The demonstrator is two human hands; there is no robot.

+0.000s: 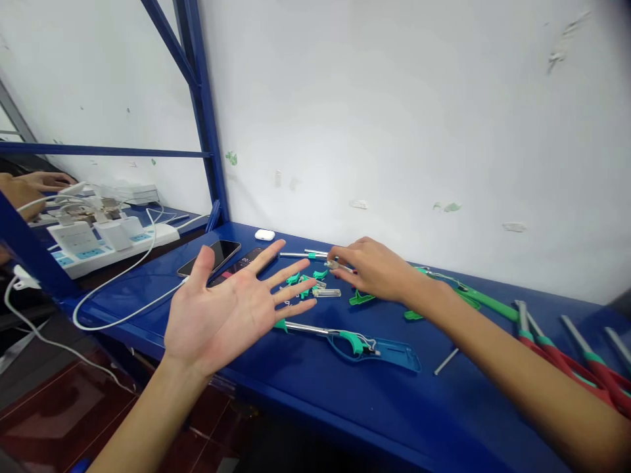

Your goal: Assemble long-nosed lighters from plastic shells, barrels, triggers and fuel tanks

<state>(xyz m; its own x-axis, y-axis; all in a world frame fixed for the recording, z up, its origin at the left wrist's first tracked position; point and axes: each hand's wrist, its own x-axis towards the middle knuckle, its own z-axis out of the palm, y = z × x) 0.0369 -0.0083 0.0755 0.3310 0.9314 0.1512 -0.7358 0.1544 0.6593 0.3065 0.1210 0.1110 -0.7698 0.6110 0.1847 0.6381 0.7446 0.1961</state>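
Note:
My left hand (231, 309) hovers palm up above the blue table (315, 401), fingers spread, holding nothing. My right hand (377, 269) reaches across the table, its fingertips pinched on a small clear and metal part (334, 265) near a thin metal rod (303, 255). Small green plastic pieces (305, 281) and a clear tube (328, 293) lie between the hands. A blue-handled grabber tool (355, 341) with a green trigger lies in front of my left hand.
Two phones (217, 256) and a white earbud case (265, 234) lie at the table's back left. A white power strip (108, 244) with chargers and cables sits on the neighbouring bench, where another person's hands (29, 187) work. Red and green grabber tools (566, 341) lie at right.

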